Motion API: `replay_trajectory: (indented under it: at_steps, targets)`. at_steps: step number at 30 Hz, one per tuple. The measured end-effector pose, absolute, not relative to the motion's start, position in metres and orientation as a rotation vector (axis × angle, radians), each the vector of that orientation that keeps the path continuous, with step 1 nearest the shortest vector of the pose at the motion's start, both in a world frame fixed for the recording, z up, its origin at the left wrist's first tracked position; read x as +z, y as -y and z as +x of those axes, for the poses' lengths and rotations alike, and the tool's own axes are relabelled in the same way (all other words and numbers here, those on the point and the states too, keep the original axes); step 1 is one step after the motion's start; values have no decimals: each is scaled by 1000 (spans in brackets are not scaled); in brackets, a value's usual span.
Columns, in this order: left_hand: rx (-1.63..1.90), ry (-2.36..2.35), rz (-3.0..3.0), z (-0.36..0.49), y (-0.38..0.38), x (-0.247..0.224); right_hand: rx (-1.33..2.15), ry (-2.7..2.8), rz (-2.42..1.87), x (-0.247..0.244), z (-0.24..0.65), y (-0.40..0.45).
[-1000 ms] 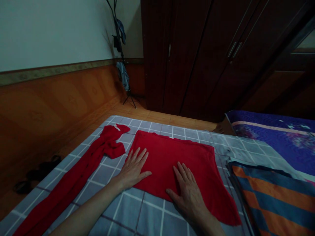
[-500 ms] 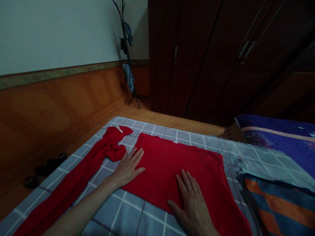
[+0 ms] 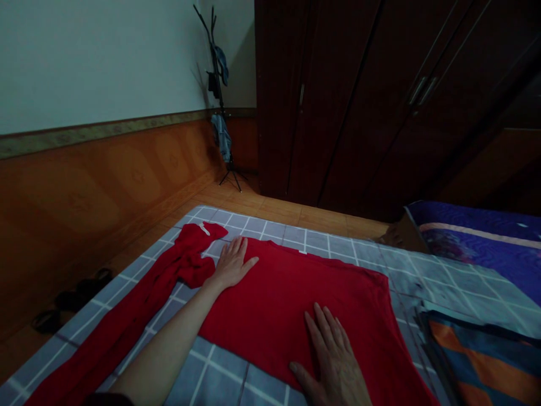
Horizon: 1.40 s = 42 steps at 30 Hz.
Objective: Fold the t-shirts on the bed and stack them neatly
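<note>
A red garment (image 3: 283, 293) lies spread flat on the checked bedsheet (image 3: 211, 366), a small white tag at its far edge. My left hand (image 3: 231, 264) rests open on its far left corner, fingers pointing away. Near its front right part, my right hand (image 3: 329, 352) lies flat with fingers a little apart. To the left, a long red cloth (image 3: 139, 307), perhaps a sash or trousers, lies bunched at the far end with a white label. Neither hand grasps anything.
A folded orange and blue cloth (image 3: 486, 355) lies on the bed at right. Beyond the bed stand a dark wardrobe (image 3: 329, 113) and a coat rack (image 3: 217, 84) with clothes. Black shoes (image 3: 71, 299) sit on the floor at left. A purple quilt (image 3: 477, 231) shows at far right.
My left hand has slid away from me along the garment's left edge to its far corner. My right hand has stayed nearly in place. The view has tilted slightly.
</note>
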State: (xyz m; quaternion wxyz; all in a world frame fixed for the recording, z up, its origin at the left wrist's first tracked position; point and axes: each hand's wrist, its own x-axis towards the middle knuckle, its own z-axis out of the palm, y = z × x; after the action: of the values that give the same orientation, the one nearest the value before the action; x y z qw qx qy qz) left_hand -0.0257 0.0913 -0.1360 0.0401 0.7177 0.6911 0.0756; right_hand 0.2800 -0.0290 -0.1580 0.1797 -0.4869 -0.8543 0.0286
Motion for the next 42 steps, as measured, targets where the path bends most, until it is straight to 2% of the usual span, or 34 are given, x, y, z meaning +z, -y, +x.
replay_trajectory:
  at_steps: [6, 11, 14, 19, 22, 25, 31, 35, 42]
  targets:
    - [252, -2079, 2301, -8, -70, -112, 182, 2421, -1444, -150, 277, 31]
    - [126, -1483, 2590, 46, -26, -85, 341, 2444, -1518, -136, 273, 32]
    - [50, -1297, 2574, 67, -5, -92, 511, 2448, -1585, -122, 272, 31]
    - [106, -1288, 2576, 71, 6, -118, 682, 2436, -1569, -95, 264, 20]
    - [122, -1299, 2586, 69, 4, -122, 596, 2487, -1504, -90, 259, 1]
    - [103, -1310, 2550, 70, 4, -117, 365, 2516, -1566, -100, 268, -25]
    - [24, -1319, 2495, 73, 7, -107, -76, 2278, -1995, -120, 326, -58]
    - [20, -1279, 2487, 70, 4, -102, -106, 2239, -2022, -116, 332, -58]
    - [184, -1411, 2637, 76, -59, -88, 30, 2515, -1646, -109, 280, -64]
